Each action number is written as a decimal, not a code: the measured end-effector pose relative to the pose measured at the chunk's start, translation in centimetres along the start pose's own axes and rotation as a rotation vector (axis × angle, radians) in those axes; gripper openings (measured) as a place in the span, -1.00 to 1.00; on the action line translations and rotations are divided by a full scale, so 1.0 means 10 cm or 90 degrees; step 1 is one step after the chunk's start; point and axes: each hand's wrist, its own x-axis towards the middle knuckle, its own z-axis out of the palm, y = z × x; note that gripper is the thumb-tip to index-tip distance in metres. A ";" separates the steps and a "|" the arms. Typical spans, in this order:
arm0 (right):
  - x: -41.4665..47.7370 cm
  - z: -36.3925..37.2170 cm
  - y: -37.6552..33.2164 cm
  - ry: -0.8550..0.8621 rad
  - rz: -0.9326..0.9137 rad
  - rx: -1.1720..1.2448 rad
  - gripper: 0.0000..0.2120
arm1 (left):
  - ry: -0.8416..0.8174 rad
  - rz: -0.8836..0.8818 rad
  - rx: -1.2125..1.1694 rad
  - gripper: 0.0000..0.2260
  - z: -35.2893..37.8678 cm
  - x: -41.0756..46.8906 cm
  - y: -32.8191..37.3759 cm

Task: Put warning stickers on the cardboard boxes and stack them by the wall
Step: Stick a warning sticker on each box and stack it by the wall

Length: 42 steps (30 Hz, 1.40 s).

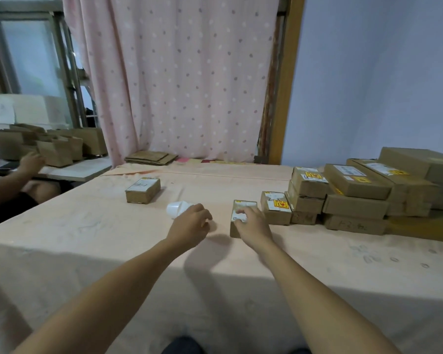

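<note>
My left hand (189, 224) holds a white roll of stickers (177, 208) above the peach-covered table (113, 238). My right hand (253, 222) lies on top of a small cardboard box (244, 205) with a white label, fingers pressing its top. Just right of it stands a small box (275, 208) bearing a yellow and red warning sticker. A stack of several stickered boxes (356, 190) rises by the blue wall at right. One small box (143, 190) with only a white label sits alone at the left middle of the table.
Another person's hand (31, 162) reaches among open brown boxes (56, 146) on a side table at the left. Flattened cardboard (151, 157) lies at the table's far edge below a pink dotted curtain (177, 72). A wooden door frame (284, 98) stands behind the stack.
</note>
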 end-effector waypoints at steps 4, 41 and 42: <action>0.02 0.13 -0.17 -0.018 -0.018 0.018 -0.73 | -0.037 -0.008 0.150 -0.68 -0.14 0.05 -0.38; 0.15 0.45 -0.26 -0.012 -0.046 0.118 -0.84 | -0.036 -0.174 -0.490 -0.88 0.01 0.14 -0.26; 0.13 0.45 -0.26 -0.017 -0.048 0.121 -0.83 | -0.022 -0.168 -0.454 -0.89 0.02 0.13 -0.26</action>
